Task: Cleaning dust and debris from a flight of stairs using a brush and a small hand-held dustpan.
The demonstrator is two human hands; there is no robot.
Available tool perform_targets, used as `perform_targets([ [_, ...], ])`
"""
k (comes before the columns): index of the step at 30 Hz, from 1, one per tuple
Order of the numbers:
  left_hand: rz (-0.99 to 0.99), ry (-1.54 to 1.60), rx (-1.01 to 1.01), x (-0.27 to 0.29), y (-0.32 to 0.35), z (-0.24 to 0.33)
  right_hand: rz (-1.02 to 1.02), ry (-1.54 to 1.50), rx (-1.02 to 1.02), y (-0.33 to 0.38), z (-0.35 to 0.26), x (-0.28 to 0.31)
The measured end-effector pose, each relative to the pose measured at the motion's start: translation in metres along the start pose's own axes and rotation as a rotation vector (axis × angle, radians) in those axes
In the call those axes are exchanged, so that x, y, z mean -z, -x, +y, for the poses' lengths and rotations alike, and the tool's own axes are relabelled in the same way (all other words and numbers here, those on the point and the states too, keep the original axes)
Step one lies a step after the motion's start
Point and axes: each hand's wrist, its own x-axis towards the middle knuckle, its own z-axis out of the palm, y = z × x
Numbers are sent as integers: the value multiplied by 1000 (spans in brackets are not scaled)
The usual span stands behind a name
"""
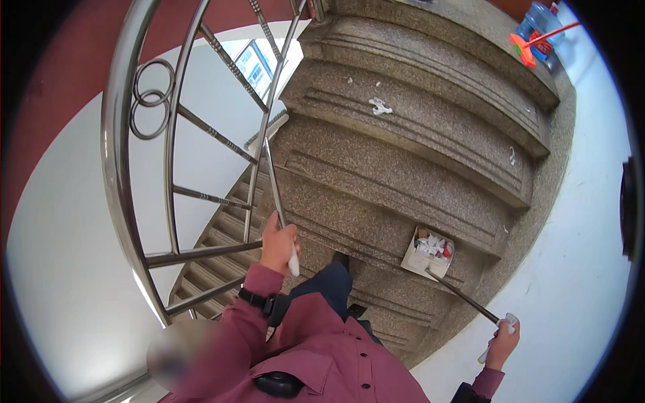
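Observation:
My left hand (277,243) is closed round the pale grip of a broom (273,176). Its handle runs up along the railing, and the grey broom head (269,129) rests at the left end of a step. My right hand (502,344), out to the right, grips the dark handle of a dustpan (470,301). The pale, box-like pan (414,263) stands on a lower step, holding crumpled white paper and a few red bits. Higher up lies a crumpled white paper scrap (380,106). Another white scrap (512,156) sits near the right end of a step.
Curving speckled stone steps (403,87) fill the middle. A metal railing (115,154) borders them on the left, with more stairs (218,248) below it. At the upper right are a blue water jug (535,19) and an orange brush head (523,51) beside the white wall (591,188).

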Motion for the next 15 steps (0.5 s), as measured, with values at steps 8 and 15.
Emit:
perform_targets([
  [8,-26,-329,-34,-26,-29,23,24,182,182,-50,-2,-2],
  [15,-115,-587,-3,-36,15,30,53,228,309,-39,-29,-1],
])
